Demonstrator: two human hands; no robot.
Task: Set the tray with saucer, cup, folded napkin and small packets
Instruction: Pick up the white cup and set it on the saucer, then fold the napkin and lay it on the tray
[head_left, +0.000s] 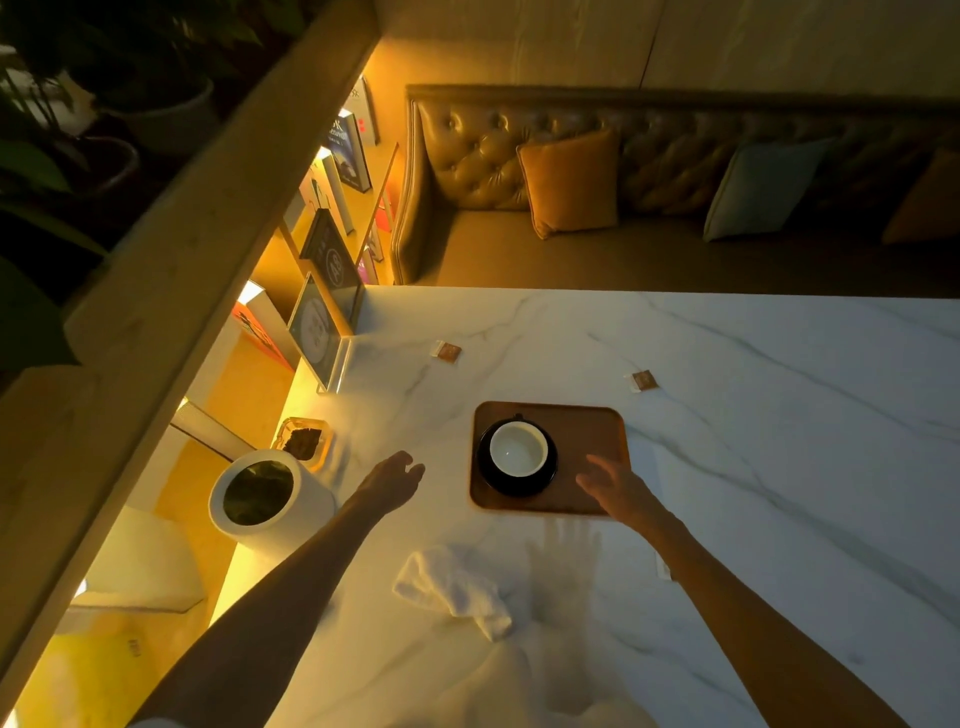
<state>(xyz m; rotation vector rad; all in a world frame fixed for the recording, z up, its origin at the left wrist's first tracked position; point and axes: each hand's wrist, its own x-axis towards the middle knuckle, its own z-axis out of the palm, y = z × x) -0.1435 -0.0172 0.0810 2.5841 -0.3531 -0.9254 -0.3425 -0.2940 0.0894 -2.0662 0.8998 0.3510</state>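
Nothing can be read: print on the books (348, 153), the table sign (316, 332) and the packets (445, 352) is too blurred.

Tray (587, 431) was brown wood-tone, saucer (487, 480) black, cup (518, 449) white inside. Napkin (452, 584) white. Far-left packet (447, 352) and far-right packet (643, 381) looked brown with white ends. Table (779, 415) white marble, grey veins.

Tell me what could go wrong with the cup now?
1. The right hand hovers close beside the cup; a bump might tip it off the saucer.
2. Both packets lie past the tray, so reaching over might knock the cup.
3. The napkin lies crumpled, so it may go on unfolded.
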